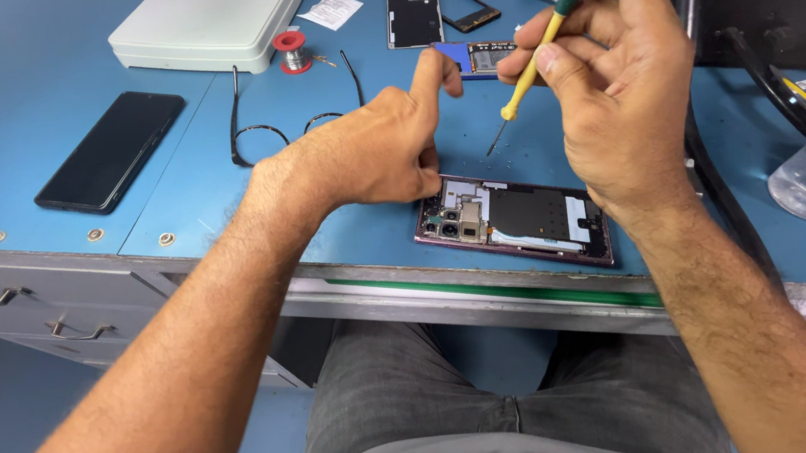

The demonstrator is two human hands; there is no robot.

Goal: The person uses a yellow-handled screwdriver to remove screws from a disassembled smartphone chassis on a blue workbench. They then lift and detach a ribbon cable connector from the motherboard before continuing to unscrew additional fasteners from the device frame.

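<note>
Near the counter [222, 190] edge, one opened phone [513, 223] is steadied by the left hand [371, 151], index finger raised. One screwdriver [533, 61] is pinched in the right hand [609, 69] above it. One intact phone [110, 151] lies well apart.

The screwdriver [538, 54] has a yellow plastic handle with a green cap and a thin bare metal shaft. The opened phone [517, 219] shows matt black shielding, shiny metal camera rings and a glossy purple frame. The blue bench mat [222, 190] looks smooth and matt. The black phone [110, 151] has glossy glass.
</note>
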